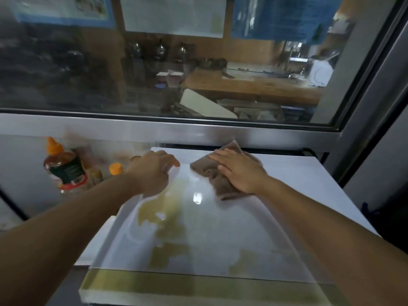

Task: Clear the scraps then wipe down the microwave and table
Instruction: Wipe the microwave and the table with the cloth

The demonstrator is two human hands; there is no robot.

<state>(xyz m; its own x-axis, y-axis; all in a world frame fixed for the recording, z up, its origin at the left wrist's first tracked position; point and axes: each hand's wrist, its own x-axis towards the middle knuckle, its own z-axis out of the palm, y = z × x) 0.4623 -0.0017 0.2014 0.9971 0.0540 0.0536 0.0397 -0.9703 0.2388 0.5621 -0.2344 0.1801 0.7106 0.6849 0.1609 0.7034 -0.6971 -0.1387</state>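
Presently the microwave [220, 228] top is being wiped with a brown cloth [212, 171].
The cloth is pressed flat under the straight fingers of the right hand [239, 171], no grip closed round it; the left hand [152, 171], fingers loosely bent and empty, is braced on the top's far left edge, seemingly for steadiness; yellowish smears lie nearer the body than both.

We see the right hand [239, 171] flat on a brown cloth [217, 173] near the microwave [220, 228] top's back edge. Left hand [152, 171] rests at its left edge. Yellowish smears across the middle & front. Sauce bottles [64, 166] stand left of it.
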